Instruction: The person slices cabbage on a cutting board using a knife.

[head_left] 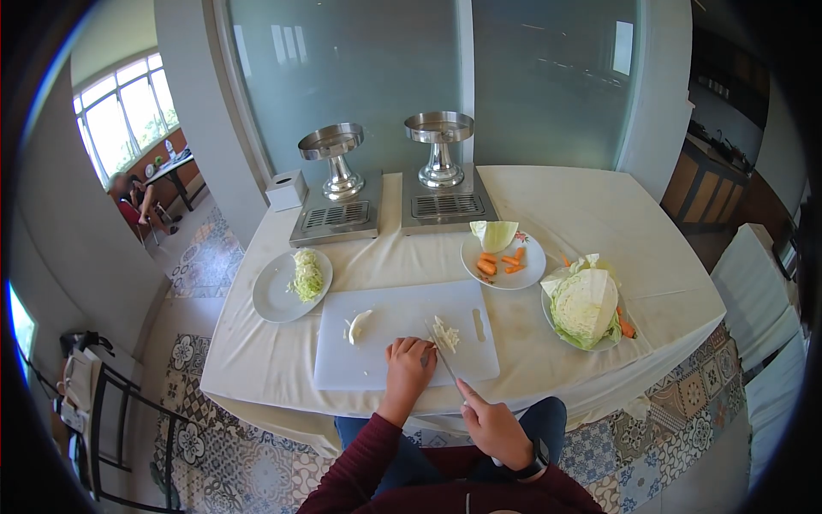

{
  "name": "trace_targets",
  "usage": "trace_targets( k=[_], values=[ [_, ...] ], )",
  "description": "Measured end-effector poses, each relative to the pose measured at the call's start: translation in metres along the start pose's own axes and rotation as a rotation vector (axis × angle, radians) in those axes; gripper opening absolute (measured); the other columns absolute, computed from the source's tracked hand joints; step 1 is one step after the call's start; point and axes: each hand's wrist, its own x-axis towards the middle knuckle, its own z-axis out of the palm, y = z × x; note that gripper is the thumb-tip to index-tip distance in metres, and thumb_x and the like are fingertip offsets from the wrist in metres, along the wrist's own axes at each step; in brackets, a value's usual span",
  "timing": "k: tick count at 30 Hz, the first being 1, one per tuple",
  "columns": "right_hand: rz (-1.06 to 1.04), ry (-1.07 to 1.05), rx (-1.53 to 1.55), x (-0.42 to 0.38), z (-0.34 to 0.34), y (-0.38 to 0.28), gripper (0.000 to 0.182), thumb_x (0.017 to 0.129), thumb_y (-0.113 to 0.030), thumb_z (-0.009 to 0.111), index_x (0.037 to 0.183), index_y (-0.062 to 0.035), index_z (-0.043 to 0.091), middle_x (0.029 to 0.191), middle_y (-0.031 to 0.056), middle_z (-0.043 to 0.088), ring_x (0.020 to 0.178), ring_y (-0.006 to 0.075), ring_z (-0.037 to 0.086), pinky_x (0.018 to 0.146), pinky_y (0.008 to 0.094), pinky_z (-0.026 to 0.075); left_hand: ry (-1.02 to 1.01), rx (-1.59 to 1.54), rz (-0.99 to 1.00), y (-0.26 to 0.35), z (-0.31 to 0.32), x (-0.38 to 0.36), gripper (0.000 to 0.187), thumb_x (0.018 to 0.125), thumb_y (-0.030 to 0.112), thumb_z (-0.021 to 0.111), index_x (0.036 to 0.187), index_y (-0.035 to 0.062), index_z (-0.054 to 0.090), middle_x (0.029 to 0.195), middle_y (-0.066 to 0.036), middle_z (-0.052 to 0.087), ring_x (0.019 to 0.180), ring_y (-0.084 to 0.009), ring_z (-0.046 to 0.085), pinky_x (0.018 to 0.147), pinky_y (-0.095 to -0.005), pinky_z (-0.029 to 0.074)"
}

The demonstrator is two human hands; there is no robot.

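My right hand (497, 430) grips a kitchen knife (446, 363), its blade resting over the white cutting board (385, 301). My left hand (411, 367) is closed on the board just left of the blade, fingers curled down; whatever lies under them is hidden. Against the blade's right side sits a small pile of chopped pale cabbage (445, 334). A curved cabbage piece (360, 325) lies on the board's left part, with small scraps around it.
Left of the board, a plate (268, 291) holds shredded cabbage (306, 275). Behind right, a plate (535, 272) carries carrot pieces (487, 266) and a cabbage leaf (494, 235). A cut cabbage head (584, 304) stands at right. Two metal dispenser stands (341, 184) are at the back. A person (137, 201) sits far left.
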Motion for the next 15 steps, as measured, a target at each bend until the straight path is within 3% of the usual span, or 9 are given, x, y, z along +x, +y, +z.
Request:
trace_targets(
  k=[2, 15],
  values=[
    [0.009, -0.007, -0.002, -0.0009, 0.0024, 0.0036, 0.053, 0.098, -0.021, 0.052, 0.148, -0.0086, 0.042, 0.062, 0.024, 0.06, 0.059, 0.0463, 0.06, 0.059, 0.0561, 0.046, -0.003, 0.002, -0.008, -0.0015, 0.0015, -0.0003, 0.008, 0.079, 0.013, 0.074, 0.087, 0.0109, 0.071, 0.089, -0.003, 0.068, 0.092, -0.0267, 0.061, 0.086, -0.041, 0.043],
    [0.028, -0.063, -0.088, -0.0056, -0.0018, 0.0027, 0.054, 0.098, -0.021, 0.051, 0.149, -0.0081, 0.04, 0.062, 0.026, 0.06, 0.06, 0.0472, 0.061, 0.059, 0.0573, 0.048, -0.019, -0.005, -0.024, -0.0029, 0.0015, -0.0006, 0.009, 0.08, 0.014, 0.075, 0.086, 0.0099, 0.07, 0.09, -0.004, 0.068, 0.093, -0.0278, 0.061, 0.087, -0.0419, 0.043]
  ],
)
